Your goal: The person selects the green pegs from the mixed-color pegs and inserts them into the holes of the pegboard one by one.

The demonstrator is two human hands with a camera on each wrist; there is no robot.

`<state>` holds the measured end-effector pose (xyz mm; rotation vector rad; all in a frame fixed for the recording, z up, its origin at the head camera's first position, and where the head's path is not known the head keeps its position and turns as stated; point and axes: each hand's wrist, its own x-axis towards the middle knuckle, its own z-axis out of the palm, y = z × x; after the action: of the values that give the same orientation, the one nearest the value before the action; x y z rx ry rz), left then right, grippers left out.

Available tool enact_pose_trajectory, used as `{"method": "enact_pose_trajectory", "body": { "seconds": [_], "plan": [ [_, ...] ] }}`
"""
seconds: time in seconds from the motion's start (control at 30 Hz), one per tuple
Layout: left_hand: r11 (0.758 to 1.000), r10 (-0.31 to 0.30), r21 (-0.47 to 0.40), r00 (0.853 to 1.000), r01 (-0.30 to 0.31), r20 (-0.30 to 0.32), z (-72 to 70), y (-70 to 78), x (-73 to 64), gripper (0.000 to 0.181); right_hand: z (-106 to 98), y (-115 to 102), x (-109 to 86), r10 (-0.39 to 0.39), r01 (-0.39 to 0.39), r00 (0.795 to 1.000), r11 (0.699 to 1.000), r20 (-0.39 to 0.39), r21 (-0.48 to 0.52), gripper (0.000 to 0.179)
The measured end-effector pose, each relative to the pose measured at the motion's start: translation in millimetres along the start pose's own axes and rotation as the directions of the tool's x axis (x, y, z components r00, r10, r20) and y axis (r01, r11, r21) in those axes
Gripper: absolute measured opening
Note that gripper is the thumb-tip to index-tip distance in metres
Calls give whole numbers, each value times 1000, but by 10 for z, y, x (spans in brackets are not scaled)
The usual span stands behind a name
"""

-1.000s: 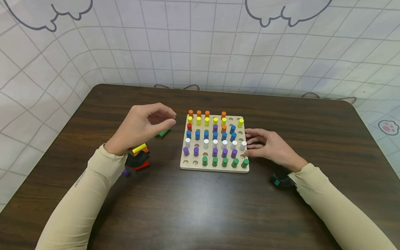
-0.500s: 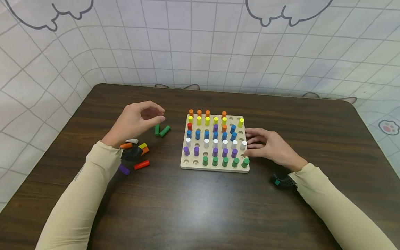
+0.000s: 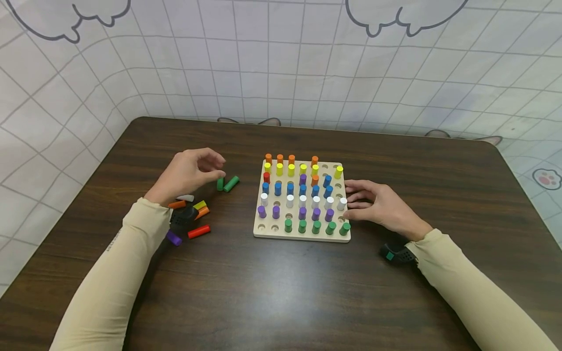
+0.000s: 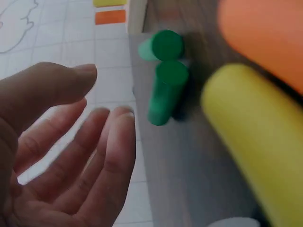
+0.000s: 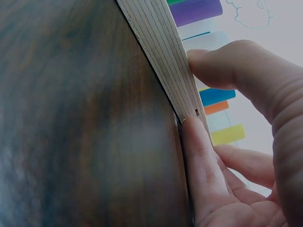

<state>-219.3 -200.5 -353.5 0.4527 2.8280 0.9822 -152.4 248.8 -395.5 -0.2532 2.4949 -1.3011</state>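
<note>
My left hand (image 3: 186, 173) hovers just over two green pegs on the table, thumb and fingers apart with nothing between them. One green peg (image 3: 231, 184) lies right of the fingertips; the other green peg (image 3: 220, 185) is partly covered by them in the head view. In the left wrist view both pegs (image 4: 163, 97) lie beyond the fingertips. A wooden pegboard (image 3: 272, 235) stands in the middle, with rows of coloured pegs upright in it and some bare holes. My right hand (image 3: 382, 207) rests against its right edge, thumb and a finger touching the layered side (image 5: 163, 52).
Loose pegs lie by the left wrist: red (image 3: 199, 231), purple (image 3: 173, 238), yellow (image 3: 200, 205), white (image 3: 186, 198) and two orange ones, one of them an orange peg (image 3: 177, 204). Dark wood tabletop (image 3: 281, 292) surrounds the board. A grid-patterned cloth (image 3: 281, 73) hangs behind.
My left hand has moved left from beside the board, then dropped lower over the green pegs. My right hand stays at the board's edge.
</note>
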Motion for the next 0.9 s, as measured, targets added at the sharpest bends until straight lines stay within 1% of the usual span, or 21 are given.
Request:
{"method": "enact_pose_trajectory", "body": {
  "seconds": [0.17,0.37,0.57,0.9],
  "plan": [
    [999,-41,13,998,41,36,33,-44,7,36,-2,-11,-14,-15,15,1000,1000,1,-6,82],
    [998,-66,19,996,65,68,90,-67,21,39,3,-11,-9,-14,14,1000,1000,1,3,81],
    [997,-70,35,993,67,95,110,-71,37,37,3,-3,1,-8,8,1000,1000,1,-2,82],
    [997,-62,60,992,56,106,108,-84,52,37,-2,14,6,-11,11,1000,1000,-1,-4,83]
  ]
}}
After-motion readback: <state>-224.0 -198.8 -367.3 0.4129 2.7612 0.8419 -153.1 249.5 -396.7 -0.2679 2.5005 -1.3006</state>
